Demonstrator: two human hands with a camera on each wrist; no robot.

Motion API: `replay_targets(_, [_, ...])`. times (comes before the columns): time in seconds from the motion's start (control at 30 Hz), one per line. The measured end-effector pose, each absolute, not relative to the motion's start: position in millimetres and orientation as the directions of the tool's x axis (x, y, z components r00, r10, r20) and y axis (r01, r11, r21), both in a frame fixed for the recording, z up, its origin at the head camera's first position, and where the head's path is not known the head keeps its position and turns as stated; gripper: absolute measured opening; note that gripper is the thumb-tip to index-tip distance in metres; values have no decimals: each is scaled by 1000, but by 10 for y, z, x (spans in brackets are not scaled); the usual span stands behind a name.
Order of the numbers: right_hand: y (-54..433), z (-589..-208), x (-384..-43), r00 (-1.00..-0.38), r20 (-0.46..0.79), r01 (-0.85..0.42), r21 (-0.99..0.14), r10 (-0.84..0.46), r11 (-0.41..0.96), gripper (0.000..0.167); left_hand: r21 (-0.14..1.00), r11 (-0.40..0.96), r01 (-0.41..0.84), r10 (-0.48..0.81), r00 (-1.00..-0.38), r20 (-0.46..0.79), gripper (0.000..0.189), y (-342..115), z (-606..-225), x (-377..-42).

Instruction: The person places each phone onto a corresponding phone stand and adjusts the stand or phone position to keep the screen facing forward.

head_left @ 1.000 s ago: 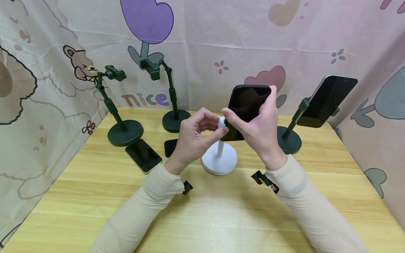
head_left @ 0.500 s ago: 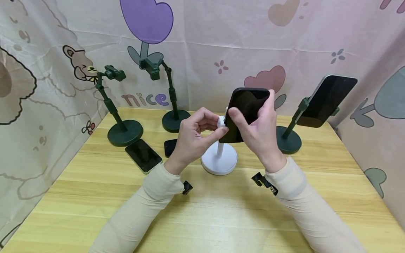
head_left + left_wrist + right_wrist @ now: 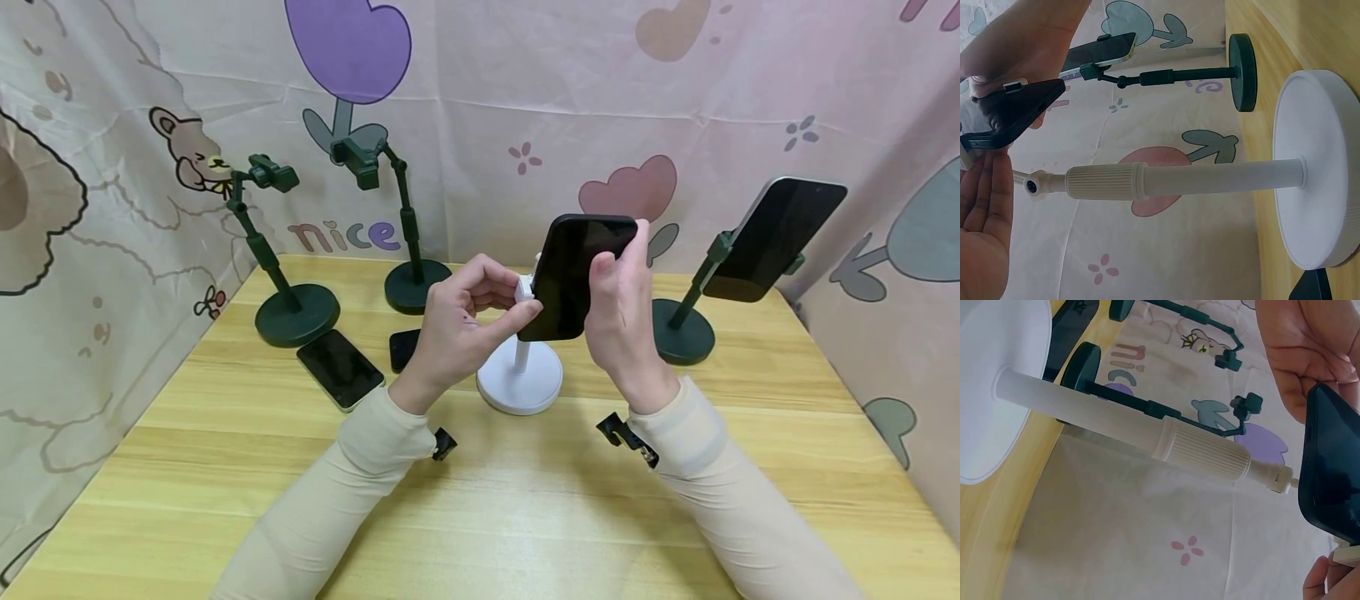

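My left hand [image 3: 461,329] pinches the white clamp [image 3: 524,289] at the left edge of a black smartphone [image 3: 566,283]. The phone leans upright at the head of a white phone stand [image 3: 510,387], its dark screen towards me. Along the phone's right edge is my right hand [image 3: 626,333], fingers behind it and the thumb raised near the front. In the left wrist view, a small pale clip [image 3: 1015,85] shows over the phone's right edge, beneath the right palm. The stand's ribbed white pole [image 3: 1207,450] stands below the phone.
Two dark green phone stands [image 3: 296,312] [image 3: 417,287] with unoccupied holders stand at the left. A phone [image 3: 341,369] and a partly hidden phone [image 3: 403,350] lie before them. At the right, another green stand [image 3: 684,333] bears a phone [image 3: 776,242]. A patterned cloth surrounds the wooden table [image 3: 510,517].
The phone has moved slightly down, its top edge lower. My right thumb has slid off the screen towards the right edge and lifted. The left hand stays at the clamp.
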State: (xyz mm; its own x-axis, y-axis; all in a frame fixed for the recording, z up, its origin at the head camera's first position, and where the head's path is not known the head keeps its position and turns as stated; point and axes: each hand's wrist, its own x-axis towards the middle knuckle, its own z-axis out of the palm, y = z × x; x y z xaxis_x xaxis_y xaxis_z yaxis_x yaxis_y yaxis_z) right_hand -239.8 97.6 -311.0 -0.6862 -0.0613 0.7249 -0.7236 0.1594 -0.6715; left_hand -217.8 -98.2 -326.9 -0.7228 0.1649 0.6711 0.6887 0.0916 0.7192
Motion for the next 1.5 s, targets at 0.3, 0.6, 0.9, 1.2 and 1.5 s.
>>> replay_targets(0.3, [985,-3128,-2384,-703,707,-711,-695,-74,105,85,722,86,687,165,-724,670,21,-978,-3269,-2180])
replay_targets(0.6, [1076,-3138,-2405,-701,704,-712,-698,-114,68,87,726,81,683,177,-727,664,21,-963,-3280,-2179])
replay_targets(0.9, [1460,-3272,-2769,-855,463,-472,-882,-234,-20,42,718,83,691,190,-718,670,21,-923,-3281,-2190])
replay_targets(1.2, [1408,-3616,-2872,-777,208,-503,-773,-593,388,50,698,66,713,189,-696,693,21,-931,-3254,-2203])
replay_targets(1.5, [1263,-3757,-2841,-799,284,-532,-743,-530,405,42,720,52,692,196,-714,672,21,-925,-3223,-2192])
